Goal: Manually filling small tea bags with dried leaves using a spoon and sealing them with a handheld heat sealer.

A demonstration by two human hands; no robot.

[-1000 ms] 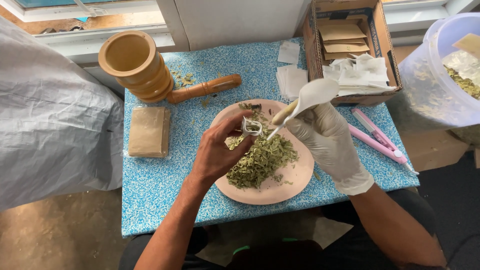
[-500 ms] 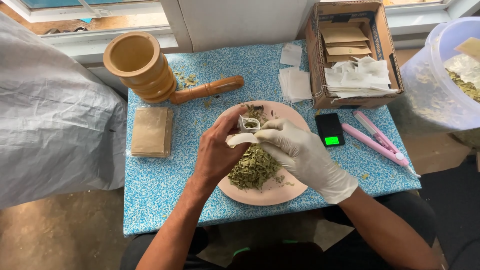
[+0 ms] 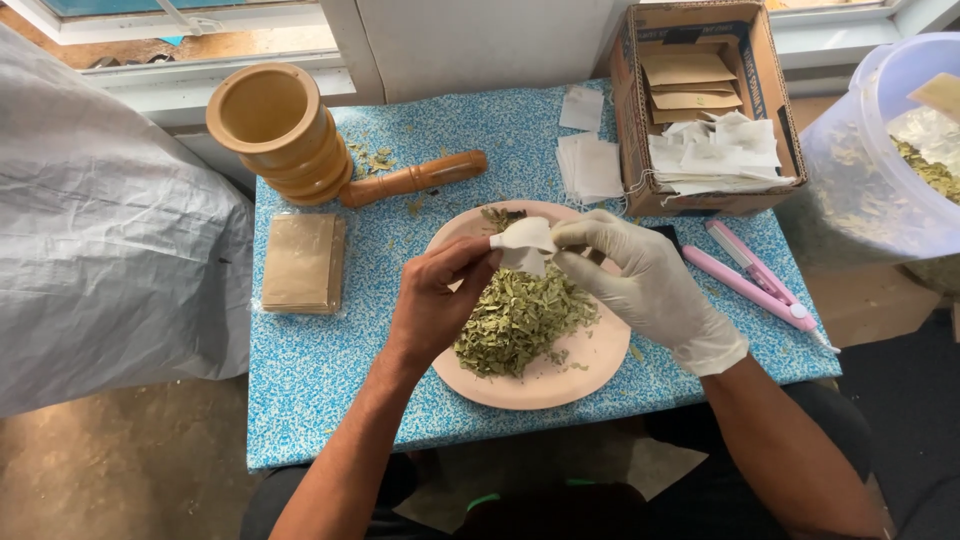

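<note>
Head view: bare left hand (image 3: 432,300) and gloved right hand (image 3: 650,285) both pinch a small white filter bag (image 3: 525,243) over the pink plate (image 3: 560,385) of dried leaves (image 3: 520,315) — light, limp, probably tearable, best gripped by its top edge.

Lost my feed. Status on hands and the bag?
Left hand pinching small white bag. Gloved right hand at bag mouth with white spoon. Over leaf pile on pink plate. Nothing blocking.
</note>
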